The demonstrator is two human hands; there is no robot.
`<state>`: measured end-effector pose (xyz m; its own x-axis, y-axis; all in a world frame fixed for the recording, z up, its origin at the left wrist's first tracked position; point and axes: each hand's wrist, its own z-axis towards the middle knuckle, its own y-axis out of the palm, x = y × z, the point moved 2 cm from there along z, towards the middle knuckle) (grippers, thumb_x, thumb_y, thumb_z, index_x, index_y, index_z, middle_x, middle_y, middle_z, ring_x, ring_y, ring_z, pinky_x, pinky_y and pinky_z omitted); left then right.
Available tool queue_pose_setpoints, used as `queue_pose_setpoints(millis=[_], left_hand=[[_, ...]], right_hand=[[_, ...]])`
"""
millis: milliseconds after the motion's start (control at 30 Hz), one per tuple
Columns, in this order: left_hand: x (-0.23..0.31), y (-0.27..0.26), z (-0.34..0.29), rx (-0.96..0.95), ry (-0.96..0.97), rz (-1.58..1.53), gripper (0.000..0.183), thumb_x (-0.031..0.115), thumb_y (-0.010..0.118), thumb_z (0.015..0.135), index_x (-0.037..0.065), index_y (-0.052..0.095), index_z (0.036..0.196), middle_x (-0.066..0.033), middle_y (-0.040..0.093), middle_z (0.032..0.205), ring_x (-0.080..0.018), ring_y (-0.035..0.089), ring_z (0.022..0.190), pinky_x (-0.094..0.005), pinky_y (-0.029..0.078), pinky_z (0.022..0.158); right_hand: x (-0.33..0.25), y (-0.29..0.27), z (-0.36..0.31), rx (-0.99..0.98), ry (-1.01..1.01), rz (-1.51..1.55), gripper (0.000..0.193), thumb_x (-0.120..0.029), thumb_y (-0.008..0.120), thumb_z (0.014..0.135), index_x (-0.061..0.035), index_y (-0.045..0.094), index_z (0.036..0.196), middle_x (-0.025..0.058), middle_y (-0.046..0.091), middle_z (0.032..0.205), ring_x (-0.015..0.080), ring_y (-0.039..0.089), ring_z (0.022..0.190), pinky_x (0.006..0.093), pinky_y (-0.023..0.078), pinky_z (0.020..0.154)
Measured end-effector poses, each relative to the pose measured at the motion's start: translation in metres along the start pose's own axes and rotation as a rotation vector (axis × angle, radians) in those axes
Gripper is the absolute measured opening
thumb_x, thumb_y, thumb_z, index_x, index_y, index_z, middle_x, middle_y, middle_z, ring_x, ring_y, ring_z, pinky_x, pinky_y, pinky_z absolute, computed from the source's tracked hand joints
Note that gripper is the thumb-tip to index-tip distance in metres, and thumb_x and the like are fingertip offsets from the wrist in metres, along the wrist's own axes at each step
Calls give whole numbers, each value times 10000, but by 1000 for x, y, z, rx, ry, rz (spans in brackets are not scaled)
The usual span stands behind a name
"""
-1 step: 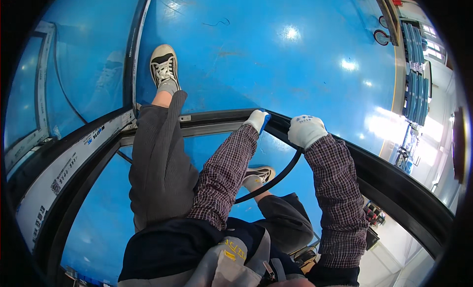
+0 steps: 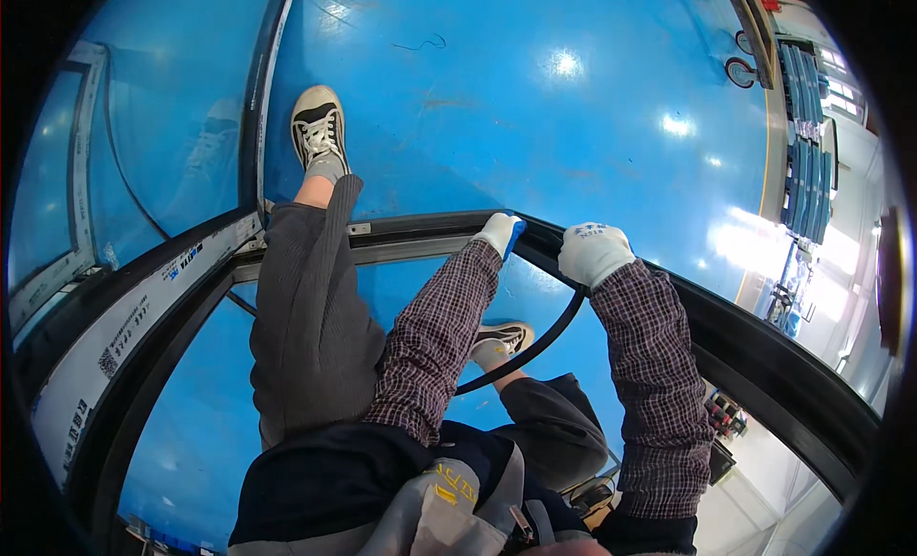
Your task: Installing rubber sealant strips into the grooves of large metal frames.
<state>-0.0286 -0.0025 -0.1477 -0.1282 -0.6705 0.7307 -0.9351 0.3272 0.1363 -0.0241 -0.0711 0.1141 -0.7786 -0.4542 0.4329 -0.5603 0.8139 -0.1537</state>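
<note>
My left hand point(image 2: 500, 234), in a white glove with blue on the palm side, is closed at the corner of a large black frame point(image 2: 420, 224); its fingertips are mostly hidden. Just right of it, my right hand point(image 2: 596, 254), also gloved, presses onto the right-hand bar of that frame with its fingers curled. From under my right hand a black rubber strip point(image 2: 552, 336) hangs in a curve back toward my legs. Where it enters the hand is hidden.
My legs straddle the frame's far bar, one shoe point(image 2: 318, 126) beyond it. A white label-covered frame side point(image 2: 124, 327) runs along the left. Far right are a wheeled stand point(image 2: 739, 72) and stacked blue panels point(image 2: 807, 140). A thin dark thread point(image 2: 420, 45) lies on the blue floor.
</note>
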Motion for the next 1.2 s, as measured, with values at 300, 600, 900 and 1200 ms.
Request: queue_pose_setpoints(millis=[300,600,900,1200], left_hand=[[35,-19,-25,-126,260,367,286,167,473,904,-27,606,1067,-134,659,1024,-256,624,898,-343,482,800],[43,-14,-15,-47,261,463,274,137,449,906,-15,616,1060,-123,665,1002,-259,628,875,-348,490,784],[24,-5,-13,111,110,278,287,165,446,898,0,629,1044,-122,668,985,-277,625,865,-362,485,786],[2,-16,2,270,-53,108,301,193,443,889,16,642,1029,-120,671,968,-295,622,855,-375,481,787]], right_hand=[[-3,0,5,-1,-7,-15,298,-159,468,823,25,670,944,163,681,899,332,668,796,455,540,710],[-4,3,7,33,-36,3,296,-149,472,810,32,667,940,166,682,893,340,668,795,453,541,705],[-3,10,9,51,10,-35,258,-194,507,838,-39,692,928,101,696,880,274,672,777,424,522,661],[-3,8,2,40,-35,2,289,-164,475,829,14,677,933,150,685,881,326,667,782,431,537,686]])
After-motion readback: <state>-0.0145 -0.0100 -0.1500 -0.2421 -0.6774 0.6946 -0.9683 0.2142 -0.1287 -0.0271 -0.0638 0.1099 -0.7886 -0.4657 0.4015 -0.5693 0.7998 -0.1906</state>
